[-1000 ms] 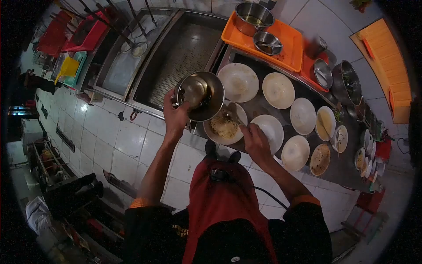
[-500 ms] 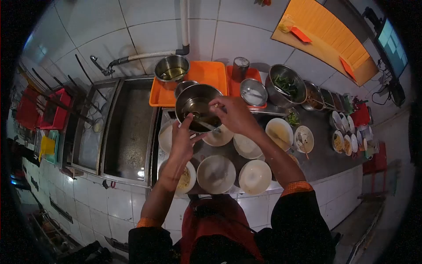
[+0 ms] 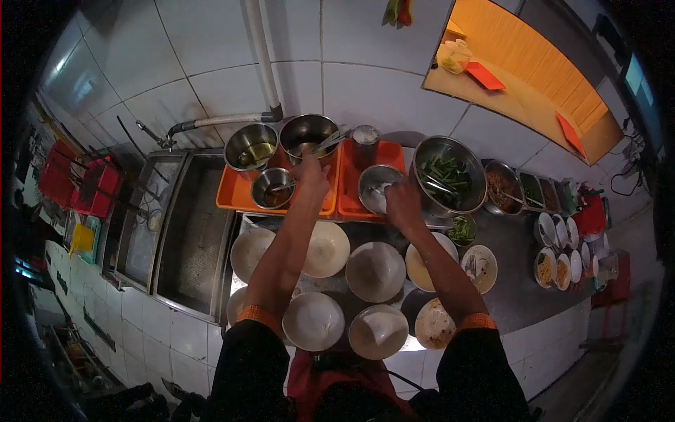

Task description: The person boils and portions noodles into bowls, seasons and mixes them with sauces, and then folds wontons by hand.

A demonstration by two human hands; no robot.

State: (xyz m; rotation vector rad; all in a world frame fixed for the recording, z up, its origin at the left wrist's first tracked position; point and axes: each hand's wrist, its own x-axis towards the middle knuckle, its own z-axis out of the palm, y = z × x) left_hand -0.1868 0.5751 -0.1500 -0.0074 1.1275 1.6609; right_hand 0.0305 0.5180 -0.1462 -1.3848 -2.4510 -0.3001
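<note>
I can't tell finger grip at upper centre: left hand (image 3: 310,177) by deep steel pot (image 3: 301,133), right hand (image 3: 405,204) at steel bowl (image 3: 368,187), orange plastic tray (image 3: 235,190) likely catching drips.

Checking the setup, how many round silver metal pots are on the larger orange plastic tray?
3: the pot of yellowish liquid back left, the pot by the left hand back right, and the smallest pot in front. The left forearm hides part of the tray.
</note>
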